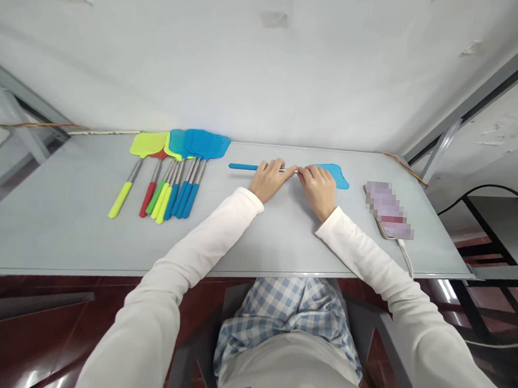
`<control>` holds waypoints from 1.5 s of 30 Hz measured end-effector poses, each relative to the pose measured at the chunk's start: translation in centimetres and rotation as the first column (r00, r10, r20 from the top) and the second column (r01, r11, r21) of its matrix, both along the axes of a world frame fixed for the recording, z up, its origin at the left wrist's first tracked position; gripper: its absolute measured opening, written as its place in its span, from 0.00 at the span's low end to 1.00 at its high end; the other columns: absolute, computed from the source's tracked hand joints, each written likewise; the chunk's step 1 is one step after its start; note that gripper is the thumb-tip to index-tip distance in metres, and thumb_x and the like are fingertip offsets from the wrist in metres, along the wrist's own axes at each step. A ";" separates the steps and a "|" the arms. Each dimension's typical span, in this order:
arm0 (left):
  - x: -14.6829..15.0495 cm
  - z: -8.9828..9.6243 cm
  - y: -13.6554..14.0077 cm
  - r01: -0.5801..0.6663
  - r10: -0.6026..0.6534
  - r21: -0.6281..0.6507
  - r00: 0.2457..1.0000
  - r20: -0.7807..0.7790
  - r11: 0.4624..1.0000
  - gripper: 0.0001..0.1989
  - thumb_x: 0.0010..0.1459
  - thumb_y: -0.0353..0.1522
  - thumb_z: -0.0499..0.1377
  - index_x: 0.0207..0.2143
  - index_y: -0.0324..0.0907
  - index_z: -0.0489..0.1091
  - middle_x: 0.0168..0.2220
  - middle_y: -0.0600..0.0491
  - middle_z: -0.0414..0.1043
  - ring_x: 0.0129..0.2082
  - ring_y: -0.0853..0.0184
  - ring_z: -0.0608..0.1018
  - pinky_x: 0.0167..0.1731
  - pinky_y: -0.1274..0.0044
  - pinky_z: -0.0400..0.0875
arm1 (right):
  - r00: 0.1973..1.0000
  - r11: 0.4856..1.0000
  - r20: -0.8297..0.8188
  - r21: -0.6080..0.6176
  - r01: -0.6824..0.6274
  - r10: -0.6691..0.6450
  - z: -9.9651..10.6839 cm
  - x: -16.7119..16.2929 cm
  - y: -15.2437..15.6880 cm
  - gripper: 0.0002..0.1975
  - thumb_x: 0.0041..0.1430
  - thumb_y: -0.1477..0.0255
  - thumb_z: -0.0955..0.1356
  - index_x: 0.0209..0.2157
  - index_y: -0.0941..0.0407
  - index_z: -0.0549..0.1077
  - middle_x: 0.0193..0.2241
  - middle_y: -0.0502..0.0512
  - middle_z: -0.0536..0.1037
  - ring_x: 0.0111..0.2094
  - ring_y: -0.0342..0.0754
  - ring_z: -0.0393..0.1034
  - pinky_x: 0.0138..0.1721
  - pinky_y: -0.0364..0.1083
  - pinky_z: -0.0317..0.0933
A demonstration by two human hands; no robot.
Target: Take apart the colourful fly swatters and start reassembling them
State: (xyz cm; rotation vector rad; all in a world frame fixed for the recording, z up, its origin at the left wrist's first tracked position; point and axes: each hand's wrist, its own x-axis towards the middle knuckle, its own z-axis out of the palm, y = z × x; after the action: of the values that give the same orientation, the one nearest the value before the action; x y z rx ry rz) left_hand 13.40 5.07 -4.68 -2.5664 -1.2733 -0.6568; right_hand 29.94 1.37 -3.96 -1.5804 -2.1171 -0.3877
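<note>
A blue fly swatter [243, 167] lies sideways above the table, its handle to the left and its mesh head to the right. My left hand [271, 180] is closed around the metal shaft beside the blue handle. Close by, my right hand [317, 188] grips the swatter where the shaft meets the head, covering part of the mesh. The fingertips of both hands almost meet on the shaft. To the left lies a group of fly swatters [191, 197] with blue, yellow, green and red handles, their heads overlapping toward the wall.
The grey table [273, 243] runs along a white wall [269, 69]. A phone [390, 210] with a white cable [406, 258] lies at the right. One yellow swatter [120, 200] sits at the group's left edge. Metal frame posts [441, 151] flank the table.
</note>
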 end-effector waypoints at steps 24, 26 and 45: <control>-1.4 -0.4 0.1 0.010 -0.009 -0.036 1.000 0.030 0.999 0.23 0.66 0.43 0.42 0.50 0.50 0.73 0.35 0.44 0.74 0.39 0.59 0.72 0.39 0.68 0.60 | 0.990 0.990 -0.002 -0.002 -0.143 0.143 -0.2 0.1 0.5 0.14 0.66 0.72 0.57 0.41 0.57 0.73 0.54 0.65 0.72 0.64 0.57 0.56 0.62 0.64 0.50; -1.5 -0.4 0.2 0.024 -0.022 -0.054 0.999 0.030 0.998 0.22 0.66 0.43 0.43 0.50 0.51 0.73 0.35 0.44 0.74 0.38 0.59 0.71 0.39 0.67 0.61 | 0.989 0.989 0.016 -0.020 -0.145 0.146 -0.3 0.3 0.5 0.13 0.66 0.73 0.58 0.41 0.57 0.73 0.53 0.65 0.72 0.63 0.57 0.56 0.62 0.63 0.49; -2.0 -0.1 0.8 0.022 -0.022 -0.020 1.000 0.020 1.000 0.24 0.66 0.43 0.41 0.48 0.48 0.74 0.33 0.45 0.75 0.38 0.60 0.72 0.37 0.69 0.60 | 0.988 0.991 0.102 0.047 -0.125 0.119 -0.3 1.3 1.3 0.13 0.66 0.68 0.59 0.43 0.53 0.73 0.51 0.60 0.73 0.61 0.59 0.56 0.60 0.63 0.45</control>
State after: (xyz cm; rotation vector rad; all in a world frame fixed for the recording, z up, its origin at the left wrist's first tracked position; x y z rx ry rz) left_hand 11.38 5.85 -4.75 -2.6002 -1.2665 -0.6782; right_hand 31.27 2.68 -4.28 -1.4205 -2.2456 -0.4851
